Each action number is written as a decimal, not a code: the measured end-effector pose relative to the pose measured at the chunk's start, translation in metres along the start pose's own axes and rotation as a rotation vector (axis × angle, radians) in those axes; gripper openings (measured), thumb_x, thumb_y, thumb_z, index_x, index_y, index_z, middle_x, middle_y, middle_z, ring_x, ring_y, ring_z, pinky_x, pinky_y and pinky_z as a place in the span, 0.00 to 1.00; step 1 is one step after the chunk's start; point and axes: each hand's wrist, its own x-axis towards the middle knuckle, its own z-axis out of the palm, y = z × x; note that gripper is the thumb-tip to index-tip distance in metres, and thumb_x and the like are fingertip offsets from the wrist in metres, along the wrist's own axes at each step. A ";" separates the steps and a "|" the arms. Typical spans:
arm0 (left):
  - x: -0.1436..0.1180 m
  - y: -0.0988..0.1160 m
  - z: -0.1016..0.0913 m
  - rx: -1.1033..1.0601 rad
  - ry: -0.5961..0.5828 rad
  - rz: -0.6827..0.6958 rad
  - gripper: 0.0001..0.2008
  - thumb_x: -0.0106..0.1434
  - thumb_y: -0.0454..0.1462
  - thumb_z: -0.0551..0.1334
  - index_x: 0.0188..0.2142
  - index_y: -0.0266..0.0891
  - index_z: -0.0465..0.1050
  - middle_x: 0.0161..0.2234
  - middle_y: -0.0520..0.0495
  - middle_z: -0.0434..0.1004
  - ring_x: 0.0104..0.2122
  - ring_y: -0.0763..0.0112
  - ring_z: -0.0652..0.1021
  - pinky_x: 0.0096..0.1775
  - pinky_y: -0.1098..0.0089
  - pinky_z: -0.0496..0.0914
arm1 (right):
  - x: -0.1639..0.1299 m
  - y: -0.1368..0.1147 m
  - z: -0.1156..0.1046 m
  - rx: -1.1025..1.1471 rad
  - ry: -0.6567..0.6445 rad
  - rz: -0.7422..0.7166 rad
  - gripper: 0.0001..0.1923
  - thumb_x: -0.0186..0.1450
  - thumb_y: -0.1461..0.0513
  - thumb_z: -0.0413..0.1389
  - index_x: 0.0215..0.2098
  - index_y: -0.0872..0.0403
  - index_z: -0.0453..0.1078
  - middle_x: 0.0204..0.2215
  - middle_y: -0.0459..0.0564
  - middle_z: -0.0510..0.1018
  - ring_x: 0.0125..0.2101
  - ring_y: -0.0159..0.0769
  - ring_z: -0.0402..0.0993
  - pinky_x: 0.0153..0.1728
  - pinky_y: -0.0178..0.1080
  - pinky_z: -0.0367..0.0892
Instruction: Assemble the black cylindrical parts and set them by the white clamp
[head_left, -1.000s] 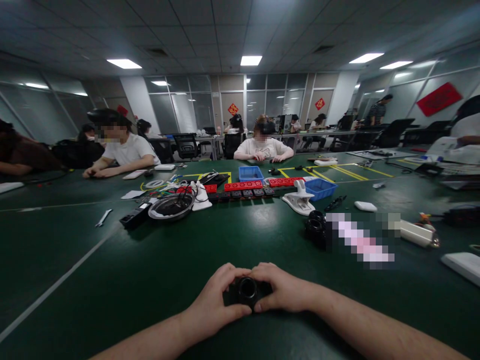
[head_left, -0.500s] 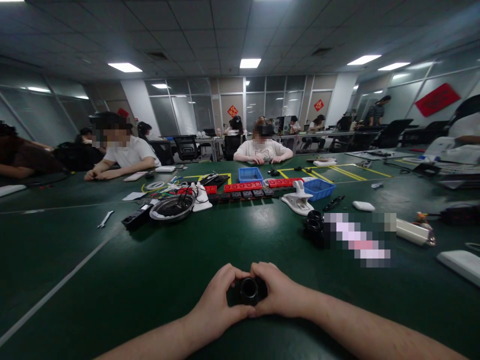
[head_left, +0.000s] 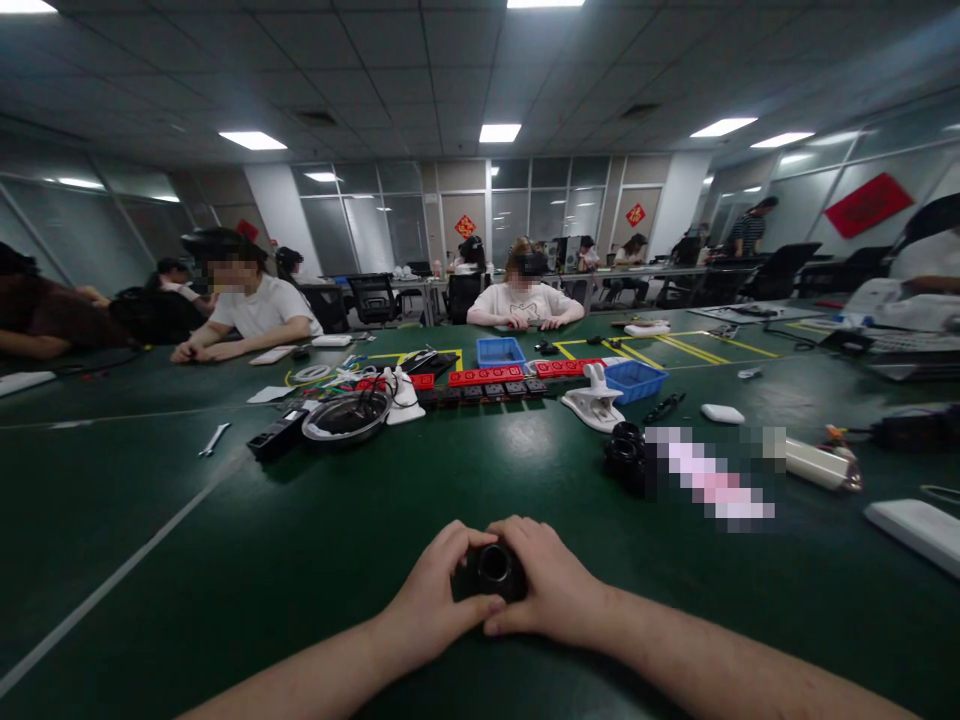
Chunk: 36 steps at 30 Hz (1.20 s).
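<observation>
Low in the head view, my left hand (head_left: 431, 590) and my right hand (head_left: 551, 580) curl around a black part with a round opening (head_left: 494, 566) at the table's near side. Its ringed mouth faces up towards me, and the outer sides are partly hidden by my fingers. The left thumb and fingers close on it from the left, while the right hand wraps its right side. Both thumbs are close together at its near edge. I cannot tell exactly what kind of part it is.
Ahead on the green table (head_left: 300, 540) lie a metal bowl (head_left: 346, 418), red strips (head_left: 487, 375), a blue basket (head_left: 636, 381), a white clip-like stand (head_left: 595, 400) and black round parts (head_left: 626, 450). A wrench (head_left: 215, 440) is to the left. Co-workers sit across and beside the table.
My hands have shifted slightly around the black part, the right one moving left and covering more of its right side. The whole view has turned a little.
</observation>
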 end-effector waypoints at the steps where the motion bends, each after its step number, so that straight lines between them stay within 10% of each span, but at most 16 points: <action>1: 0.000 0.000 -0.002 -0.009 -0.021 0.009 0.18 0.49 0.37 0.63 0.41 0.42 0.65 0.34 0.51 0.63 0.33 0.69 0.67 0.34 0.71 0.62 | 0.001 0.003 -0.003 0.060 -0.048 -0.046 0.36 0.41 0.49 0.61 0.45 0.53 0.60 0.39 0.49 0.68 0.38 0.40 0.62 0.39 0.40 0.56; 13: 0.003 -0.004 -0.007 -0.005 -0.101 0.042 0.21 0.49 0.36 0.63 0.45 0.45 0.64 0.35 0.51 0.66 0.34 0.70 0.68 0.34 0.72 0.63 | 0.010 0.022 -0.021 0.177 -0.323 -0.209 0.20 0.51 0.59 0.59 0.42 0.54 0.66 0.32 0.45 0.68 0.33 0.33 0.63 0.35 0.34 0.58; 36: -0.001 -0.009 0.011 0.063 0.122 -0.090 0.15 0.44 0.37 0.65 0.33 0.39 0.66 0.31 0.51 0.64 0.31 0.68 0.66 0.32 0.71 0.62 | 0.002 0.004 0.010 -0.152 -0.017 0.079 0.20 0.46 0.50 0.58 0.28 0.55 0.61 0.26 0.46 0.67 0.27 0.33 0.61 0.26 0.34 0.54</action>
